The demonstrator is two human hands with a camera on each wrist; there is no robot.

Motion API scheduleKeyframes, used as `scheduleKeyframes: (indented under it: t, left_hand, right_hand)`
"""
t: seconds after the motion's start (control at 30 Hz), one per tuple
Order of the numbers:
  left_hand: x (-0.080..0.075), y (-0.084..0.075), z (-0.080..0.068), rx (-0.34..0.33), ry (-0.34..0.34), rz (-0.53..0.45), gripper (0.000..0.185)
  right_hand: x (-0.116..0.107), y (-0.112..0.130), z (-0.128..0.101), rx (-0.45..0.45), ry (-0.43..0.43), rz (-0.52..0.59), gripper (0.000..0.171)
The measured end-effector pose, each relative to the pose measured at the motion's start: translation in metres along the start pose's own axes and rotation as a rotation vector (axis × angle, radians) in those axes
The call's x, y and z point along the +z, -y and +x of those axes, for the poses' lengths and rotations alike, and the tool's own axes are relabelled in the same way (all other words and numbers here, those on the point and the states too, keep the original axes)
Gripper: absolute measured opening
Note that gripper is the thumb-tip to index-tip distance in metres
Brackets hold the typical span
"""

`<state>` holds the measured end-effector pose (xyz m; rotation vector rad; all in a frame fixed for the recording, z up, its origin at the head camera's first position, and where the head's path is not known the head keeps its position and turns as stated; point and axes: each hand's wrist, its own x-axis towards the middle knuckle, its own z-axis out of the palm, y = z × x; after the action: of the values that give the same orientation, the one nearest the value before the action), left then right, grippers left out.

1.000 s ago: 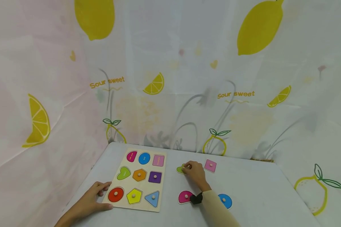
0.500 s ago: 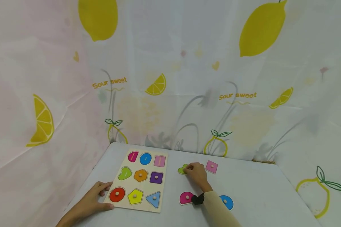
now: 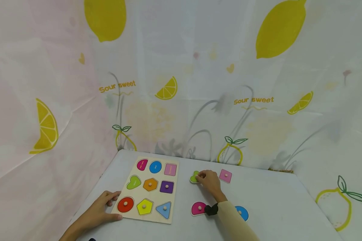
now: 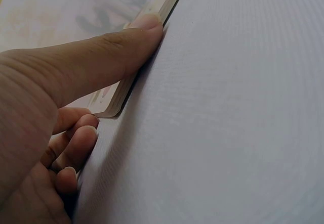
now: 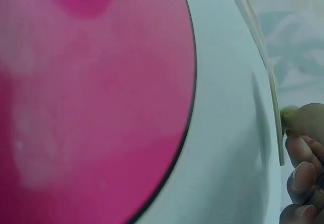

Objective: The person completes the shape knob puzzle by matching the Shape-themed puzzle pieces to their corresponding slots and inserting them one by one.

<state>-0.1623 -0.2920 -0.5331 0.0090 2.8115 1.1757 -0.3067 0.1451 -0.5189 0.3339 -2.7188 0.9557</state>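
Note:
My right hand [image 3: 210, 182] pinches the small knob of a green heart puzzle piece [image 3: 193, 177] to the right of the board. In the right wrist view the piece shows as a thin edge [image 5: 276, 118], with fingertips at its knob. My left hand [image 3: 100, 209] holds the near left corner of a wooden knob puzzle board [image 3: 143, 219]. Its thumb [image 4: 116, 49] lies along the board's near edge, and the other fingers are bent at the left side. A heart-shaped recess [image 3: 134, 182] of the same green shows on the board.
On the white table [image 3: 274, 201], a pink square piece [image 3: 225, 176] lies beyond my right hand. A magenta half-round piece [image 3: 197, 208] and a partly covered blue round piece [image 3: 242, 213] flank the right wrist. Knobbed pieces, such as the red circle [image 3: 125, 204], sit in the board.
The green heart has turned slightly in my right hand, and more of its lobes shows. My left hand keeps its place on the board. The whole head view has shifted a little.

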Motion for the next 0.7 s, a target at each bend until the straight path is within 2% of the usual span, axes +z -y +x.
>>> scheduleKeyframes:
  t: [0.13, 0.37, 0.57, 0.7]
  left_hand:
    - [0.0, -0.001, 0.001, -0.002, -0.003, -0.001, 0.101]
    - [0.0, 0.001, 0.0, 0.015, 0.004, -0.001, 0.101]
    - [-0.001, 0.0, -0.001, 0.021, 0.005, -0.017, 0.1]
    - [-0.002, -0.001, -0.001, 0.018, 0.004, -0.016, 0.1]
  right_hand:
    - [-0.001, 0.002, 0.0, -0.034, -0.004, -0.002, 0.015]
    - [0.002, 0.008, -0.001, -0.02, 0.039, 0.024, 0.016]
    - [0.003, 0.017, -0.002, -0.108, 0.016, 0.04, 0.013]
    - [0.004, 0.024, -0.001, -0.1, 0.039, 0.049, 0.012]
